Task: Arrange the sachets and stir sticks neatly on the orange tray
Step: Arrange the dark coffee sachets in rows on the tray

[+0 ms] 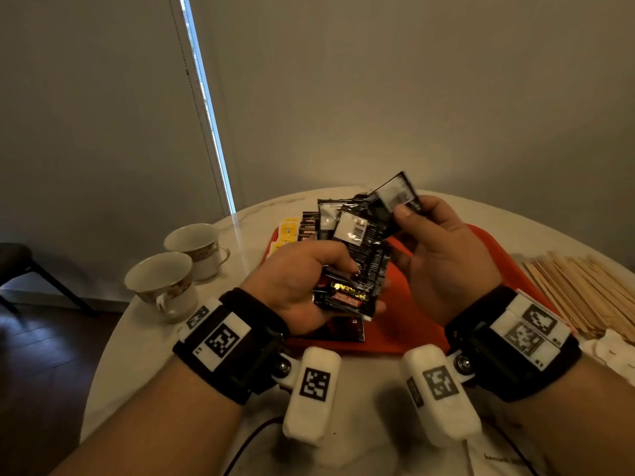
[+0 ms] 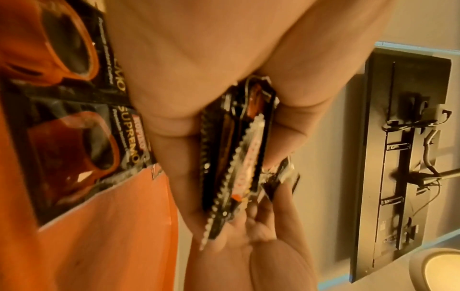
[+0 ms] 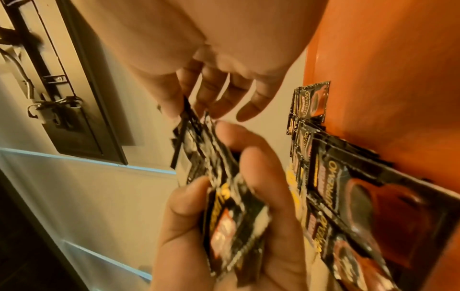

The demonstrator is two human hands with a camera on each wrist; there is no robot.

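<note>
A fan of black sachets (image 1: pixel 354 266) is gripped in the curled left hand (image 1: pixel 302 286) above the tray (image 1: pixel 405 324), one sachet (image 1: pixel 395 197) being pinched out by the right hand's fingers (image 1: pixel 403 211); squaring and laying them beside the row beyond seems next.

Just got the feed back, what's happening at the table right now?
A person is sorting black coffee sachets above the orange tray. The left hand grips a fanned bunch of them, while the right hand pinches one sachet at the top of the fan. More black sachets and some yellow sachets already lie on the tray's far left. The wooden stir sticks sit in a pile right of the tray, on the table; two teacups stand to its left.
</note>
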